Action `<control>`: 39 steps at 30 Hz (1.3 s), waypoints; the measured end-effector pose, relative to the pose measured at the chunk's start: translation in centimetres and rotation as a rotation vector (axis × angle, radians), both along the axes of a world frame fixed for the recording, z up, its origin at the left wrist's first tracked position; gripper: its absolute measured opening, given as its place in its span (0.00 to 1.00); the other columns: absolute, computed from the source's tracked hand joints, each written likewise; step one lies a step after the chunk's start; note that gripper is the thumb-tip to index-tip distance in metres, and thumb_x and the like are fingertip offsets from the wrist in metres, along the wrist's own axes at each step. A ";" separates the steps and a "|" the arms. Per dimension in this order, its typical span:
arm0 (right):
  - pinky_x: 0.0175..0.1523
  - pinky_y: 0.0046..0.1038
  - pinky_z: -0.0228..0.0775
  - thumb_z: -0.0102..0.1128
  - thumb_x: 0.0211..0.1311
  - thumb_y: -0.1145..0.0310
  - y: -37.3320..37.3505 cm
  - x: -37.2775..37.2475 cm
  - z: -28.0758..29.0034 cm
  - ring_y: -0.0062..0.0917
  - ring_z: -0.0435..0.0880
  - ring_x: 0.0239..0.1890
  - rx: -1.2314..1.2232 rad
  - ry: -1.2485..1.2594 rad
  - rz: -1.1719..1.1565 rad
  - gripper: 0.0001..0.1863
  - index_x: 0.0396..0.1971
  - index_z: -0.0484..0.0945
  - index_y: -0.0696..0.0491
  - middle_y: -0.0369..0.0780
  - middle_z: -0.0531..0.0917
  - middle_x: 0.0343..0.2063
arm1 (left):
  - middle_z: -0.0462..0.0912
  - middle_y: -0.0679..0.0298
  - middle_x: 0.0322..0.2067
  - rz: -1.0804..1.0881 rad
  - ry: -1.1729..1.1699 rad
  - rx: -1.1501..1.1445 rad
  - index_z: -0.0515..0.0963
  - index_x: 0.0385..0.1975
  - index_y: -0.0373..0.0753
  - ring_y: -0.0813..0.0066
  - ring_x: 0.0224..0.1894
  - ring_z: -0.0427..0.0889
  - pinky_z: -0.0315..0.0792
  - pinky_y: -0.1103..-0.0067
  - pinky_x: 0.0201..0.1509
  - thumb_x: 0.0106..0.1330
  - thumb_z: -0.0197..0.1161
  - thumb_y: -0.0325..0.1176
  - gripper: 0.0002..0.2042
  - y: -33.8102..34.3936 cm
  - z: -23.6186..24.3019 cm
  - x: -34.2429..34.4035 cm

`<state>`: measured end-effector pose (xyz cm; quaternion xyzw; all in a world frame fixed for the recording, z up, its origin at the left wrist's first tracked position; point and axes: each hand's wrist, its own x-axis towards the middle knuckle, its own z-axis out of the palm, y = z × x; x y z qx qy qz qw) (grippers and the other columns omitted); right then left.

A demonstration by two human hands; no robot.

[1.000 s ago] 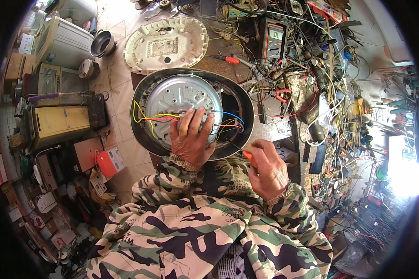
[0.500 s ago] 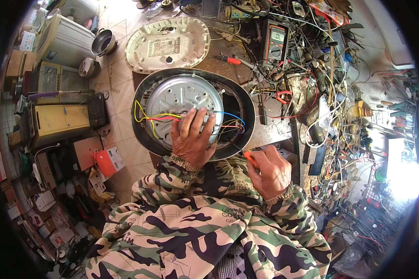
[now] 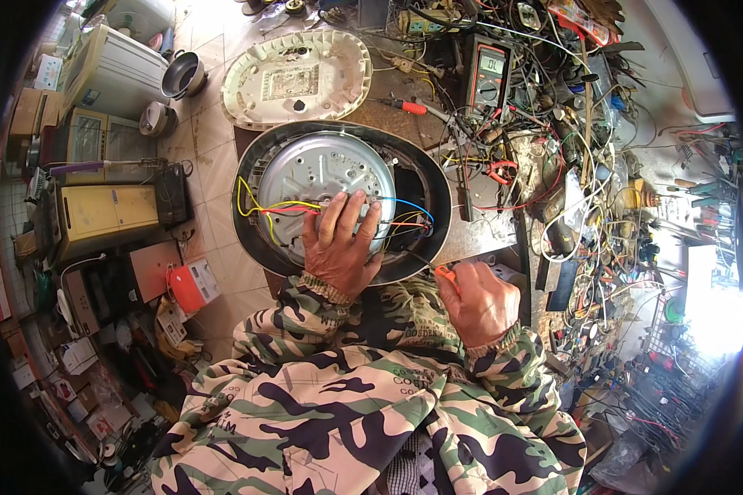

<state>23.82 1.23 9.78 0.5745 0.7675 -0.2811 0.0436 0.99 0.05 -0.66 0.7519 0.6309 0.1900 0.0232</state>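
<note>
An oval dark cooker housing [image 3: 258, 157] sits before me, holding a round silver plate [image 3: 301, 169] with yellow wires [image 3: 248, 198], red wires and a blue wire [image 3: 409, 204] running across or beside it. My left hand [image 3: 343, 243] rests on the plate's lower middle, fingers apart, over some of the wiring. At the housing's lower right, my right hand [image 3: 479, 299] grips a screwdriver by its orange handle [image 3: 444, 274]; the thin shaft points up-left into the housing, and its tip is too small to make out.
A cream plastic cover [image 3: 264, 58] lies behind the housing. A cluttered bench at the right bears a multimeter [image 3: 487, 74], red-handled pliers [image 3: 501, 172] and tangled cables. Pots [image 3: 183, 76], appliances [image 3: 107, 219] and boxes crowd the floor at the left.
My right hand has shifted slightly to the right and turned a little about the screwdriver handle. My left hand stays in place on the plate.
</note>
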 end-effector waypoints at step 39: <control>0.44 0.40 0.76 0.65 0.53 0.80 -0.2 0.5 -1.3 0.45 0.82 0.40 0.284 0.429 -0.046 0.22 0.50 0.76 0.56 0.47 0.80 0.38 | 0.65 0.62 0.69 0.011 0.015 0.016 0.71 0.65 0.51 0.57 0.72 0.60 0.52 0.54 0.72 0.44 0.79 0.42 0.42 0.1 -0.1 0.2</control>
